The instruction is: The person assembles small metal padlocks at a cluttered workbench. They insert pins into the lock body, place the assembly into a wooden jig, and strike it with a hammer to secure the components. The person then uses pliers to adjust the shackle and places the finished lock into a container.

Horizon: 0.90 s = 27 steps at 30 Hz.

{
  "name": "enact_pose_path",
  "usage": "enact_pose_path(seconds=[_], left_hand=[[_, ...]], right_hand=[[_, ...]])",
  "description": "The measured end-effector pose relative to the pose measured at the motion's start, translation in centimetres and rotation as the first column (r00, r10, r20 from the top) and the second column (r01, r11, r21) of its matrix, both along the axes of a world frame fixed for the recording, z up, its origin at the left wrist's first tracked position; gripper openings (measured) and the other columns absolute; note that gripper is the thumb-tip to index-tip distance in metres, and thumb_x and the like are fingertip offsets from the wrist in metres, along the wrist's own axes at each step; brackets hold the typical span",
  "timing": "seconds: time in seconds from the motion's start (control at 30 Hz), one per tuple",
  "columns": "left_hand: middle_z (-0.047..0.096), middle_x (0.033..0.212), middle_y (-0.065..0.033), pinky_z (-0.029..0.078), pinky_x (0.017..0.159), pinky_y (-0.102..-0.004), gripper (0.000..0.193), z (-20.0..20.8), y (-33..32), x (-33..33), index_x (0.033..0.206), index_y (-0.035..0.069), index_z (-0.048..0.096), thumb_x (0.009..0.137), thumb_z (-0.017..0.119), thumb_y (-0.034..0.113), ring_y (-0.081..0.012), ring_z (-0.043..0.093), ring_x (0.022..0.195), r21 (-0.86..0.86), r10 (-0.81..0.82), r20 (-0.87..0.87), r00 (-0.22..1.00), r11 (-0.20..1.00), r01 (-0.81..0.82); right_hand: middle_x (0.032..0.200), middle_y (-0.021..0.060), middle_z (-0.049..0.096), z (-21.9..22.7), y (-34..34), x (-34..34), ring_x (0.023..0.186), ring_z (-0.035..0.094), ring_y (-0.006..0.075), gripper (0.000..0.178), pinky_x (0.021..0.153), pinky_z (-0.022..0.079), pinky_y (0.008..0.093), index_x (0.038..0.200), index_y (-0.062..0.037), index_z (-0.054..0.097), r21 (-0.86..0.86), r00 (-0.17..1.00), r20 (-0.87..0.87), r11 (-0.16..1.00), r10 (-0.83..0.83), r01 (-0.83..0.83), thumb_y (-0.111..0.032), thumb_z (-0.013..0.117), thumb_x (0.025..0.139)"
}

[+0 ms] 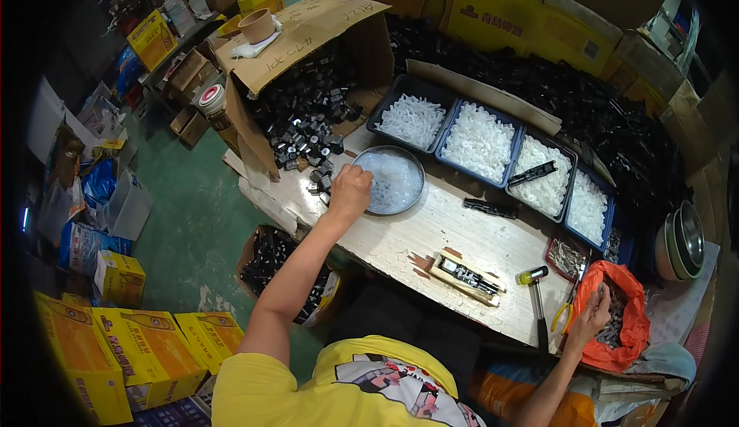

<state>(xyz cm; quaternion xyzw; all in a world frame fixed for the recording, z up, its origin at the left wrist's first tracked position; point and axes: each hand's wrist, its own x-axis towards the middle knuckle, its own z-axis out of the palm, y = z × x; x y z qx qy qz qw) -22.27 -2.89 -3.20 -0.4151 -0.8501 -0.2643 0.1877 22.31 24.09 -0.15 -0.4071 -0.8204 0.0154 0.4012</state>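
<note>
My left hand (pixel 350 193) is at the left side of a round metal bowl (pixel 416 167) holding whitish, translucent small parts. Its fingers curl over the rim, pinched together, and what they hold is hidden. Over at the right, my right hand (pixel 591 318) reaches into an orange plastic bag (pixel 636 324) of small grey parts. The fingers are drawn together there, and anything between them is too small to make out. Between my hands, a pale block fixture (pixel 491 299) lies on the table with a black and metal assembly (pixel 467 276) in it.
Trays of white plastic parts (pixel 478 140) line the table's back, one with a black piece (pixel 533 174) on top. A hammer (pixel 537 304) and a red tray of pins (pixel 567 258) lie near the bag. Black-and-metal parts (pixel 308 130) spill from a carton (pixel 312 30). Another black piece (pixel 490 208) lies mid-table.
</note>
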Motion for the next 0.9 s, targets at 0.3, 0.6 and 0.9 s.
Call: enact_pose_path(seconds=[0.3,0.6,0.9], left_hand=[[0.054,0.073,-0.0125,0.045,0.063,-0.0406,0.010,2.3,-1.3,0.6,0.073,0.002,0.060,0.064,0.059,-0.001,-0.0320,0.054,0.075,0.108,-0.022,0.148,0.989,0.994,0.006],[0.052,0.072,-0.0132,0.044,0.061,-0.0407,0.012,2.8,-0.8,1.3,0.070,0.001,0.060,0.061,0.054,-0.006,-0.0333,0.054,0.071,-0.170,-0.072,0.023,0.997,0.983,0.075],[0.060,0.069,-0.0030,0.040,0.049,-0.0202,0.011,5.0,-0.1,4.4,0.085,-0.001,0.064,0.076,0.064,0.005,-0.0063,0.051,0.057,0.489,-0.405,0.823,0.399,0.862,-0.133]], right_hand=[[0.095,0.0096,0.060,1.4,-5.4,-4.0,0.082,0.053,0.0195,0.021,0.072,0.038,0.0309,0.105,-0.0001,0.056,-0.184,0.988,0.036,0.973,0.150,-0.141,-0.011,0.049,0.089],[0.088,0.0124,0.059,2.7,-7.9,-6.4,0.083,0.050,0.0280,0.020,0.076,0.036,0.0350,0.102,0.0006,0.056,-0.271,0.958,0.141,0.940,0.251,-0.206,-0.011,0.050,0.087],[0.074,0.0039,0.056,1.4,-11.1,-9.5,0.065,0.053,0.0090,0.014,0.060,0.044,0.0221,0.096,0.0015,0.057,-0.504,0.888,-0.295,0.732,0.351,-0.457,-0.005,0.054,0.084]])
